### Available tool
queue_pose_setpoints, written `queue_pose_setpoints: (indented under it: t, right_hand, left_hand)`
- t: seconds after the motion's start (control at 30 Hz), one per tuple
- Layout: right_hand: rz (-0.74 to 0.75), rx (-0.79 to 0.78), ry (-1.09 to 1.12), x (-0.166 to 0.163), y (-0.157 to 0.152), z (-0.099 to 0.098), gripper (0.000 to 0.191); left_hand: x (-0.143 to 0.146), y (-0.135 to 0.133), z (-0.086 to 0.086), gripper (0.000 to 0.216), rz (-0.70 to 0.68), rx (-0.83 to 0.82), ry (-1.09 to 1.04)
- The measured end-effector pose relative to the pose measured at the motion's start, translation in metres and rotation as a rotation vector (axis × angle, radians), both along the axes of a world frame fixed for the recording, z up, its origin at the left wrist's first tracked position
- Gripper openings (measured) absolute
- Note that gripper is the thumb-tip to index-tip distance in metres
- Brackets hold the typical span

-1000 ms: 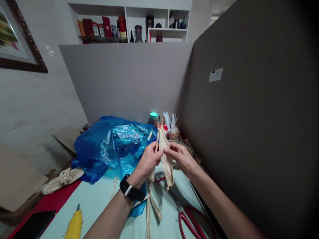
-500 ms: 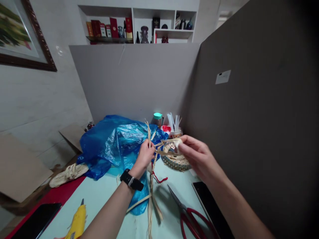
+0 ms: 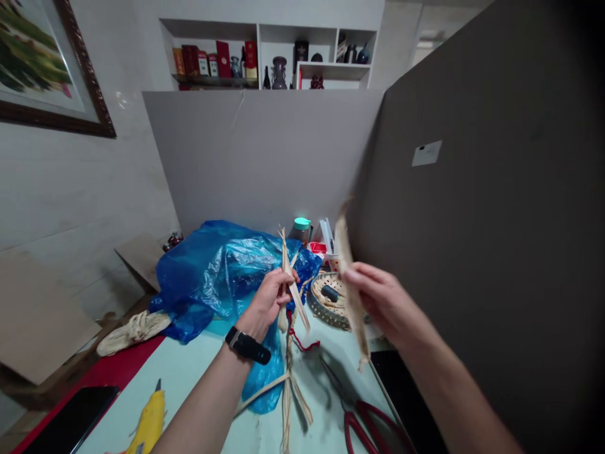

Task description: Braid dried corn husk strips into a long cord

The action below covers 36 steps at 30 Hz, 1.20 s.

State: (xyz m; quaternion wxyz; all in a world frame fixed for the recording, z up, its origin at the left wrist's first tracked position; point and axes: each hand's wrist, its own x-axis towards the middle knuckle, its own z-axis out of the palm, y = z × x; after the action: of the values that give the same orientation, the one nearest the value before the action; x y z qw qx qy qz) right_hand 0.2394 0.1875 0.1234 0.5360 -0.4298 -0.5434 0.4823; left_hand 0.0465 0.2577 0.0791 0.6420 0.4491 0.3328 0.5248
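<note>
My left hand [image 3: 271, 293], with a black watch [image 3: 247, 345] on its wrist, pinches several pale dried husk strips [image 3: 297, 299] over the table's middle. To its right, my right hand [image 3: 385, 296] grips a single long husk strip [image 3: 352, 306], which stands nearly upright and is slightly blurred. Below the left hand a braided husk length [image 3: 289, 356] with loose tail ends runs down the table, and a red cord [image 3: 306, 347] lies by it. Between the hands, further back, sits a round woven basket [image 3: 328, 320] with a dark object inside.
Red-handled scissors [image 3: 357, 425] lie at the front right beside a black flat device [image 3: 401, 394]. A blue plastic bag [image 3: 212, 277] covers the back left. A yellow glue gun [image 3: 150, 419], a phone [image 3: 70, 419] and a husk bundle [image 3: 135, 331] are at left. Grey panels [image 3: 265, 157] stand behind.
My hands held husk strips stretched between them; now they are apart. The right hand has one strip turned upright, and strips hang down from the left hand. The basket is less covered.
</note>
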Motion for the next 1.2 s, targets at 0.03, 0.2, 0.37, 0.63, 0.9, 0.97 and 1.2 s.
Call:
queue_pose_setpoints:
  t: [0.03,0.2,0.37,0.63,0.9,0.97,1.2]
  right_hand:
    - [0.057,-0.013,0.001,-0.007,0.009,-0.010,0.028]
    - [0.062,-0.006,0.017,-0.020,0.033,-0.045,0.029]
    - [0.026,-0.007,0.010,-0.020,0.036,-0.053,0.026]
    - [0.102,-0.035,0.020,-0.019,0.038,-0.059,0.027]
    - [0.050,0.000,-0.040,-0.021,0.043,-0.065,0.031]
    - [0.036,0.014,-0.061,-0.022,0.044,-0.068,0.032]
    - [0.014,0.066,-0.127,-0.023,0.046,-0.073,0.026]
  left_hand:
    - [0.004,-0.004,0.002,0.013,-0.036,-0.004,-0.002]
    - [0.022,-0.022,0.005,0.012,-0.152,-0.016,0.019]
    - [0.032,-0.027,-0.001,0.026,-0.122,0.032,0.091]
    - [0.027,-0.020,-0.007,0.019,-0.011,0.155,0.255]
    - [0.029,-0.015,-0.013,0.016,0.063,0.231,0.332]
    - [0.030,-0.015,-0.013,0.014,0.046,0.235,0.335]
    - [0.028,-0.017,-0.011,0.016,-0.026,0.200,0.326]
